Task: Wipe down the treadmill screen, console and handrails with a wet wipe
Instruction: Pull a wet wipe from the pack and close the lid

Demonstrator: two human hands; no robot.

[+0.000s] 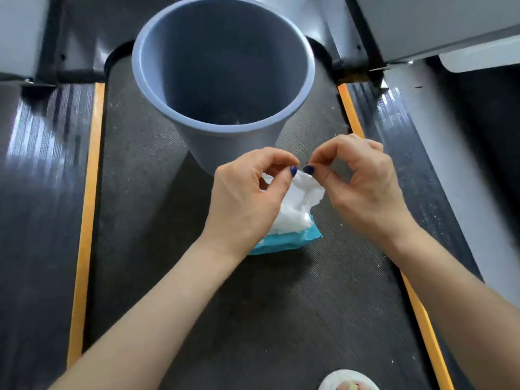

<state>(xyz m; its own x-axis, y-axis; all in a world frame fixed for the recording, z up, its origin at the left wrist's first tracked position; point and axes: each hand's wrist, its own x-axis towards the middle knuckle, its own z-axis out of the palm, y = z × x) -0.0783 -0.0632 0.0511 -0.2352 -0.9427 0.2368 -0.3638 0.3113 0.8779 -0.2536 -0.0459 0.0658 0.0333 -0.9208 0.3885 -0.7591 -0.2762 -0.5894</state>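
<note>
1. Left hand (247, 192) & right hand (363, 181) each pinch wet wipe (298, 201) top edge, above blue wipe pack (284, 243) on treadmill belt (253, 305).
2. Risk: wipe tears, or drags extra sheets out, if pulled unevenly.

Treadmill belt (225, 305) carries grey bin (222, 142) and wipes pack (284, 243).

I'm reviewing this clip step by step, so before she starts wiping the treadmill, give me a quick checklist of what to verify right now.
1. Wet wipe in hand: ok, left hand and right hand each pinch its top edge.
2. Wipe unfolded: not ok, it hangs crumpled.
3. Wipe free of the blue pack: cannot tell, its lower end hides the opening.
4. Pack resealed: cannot tell.
5. Grey bin ready for waste: ok, upright on the belt.
6. Screen, console, handrails within reach: cannot tell, out of view.
</note>
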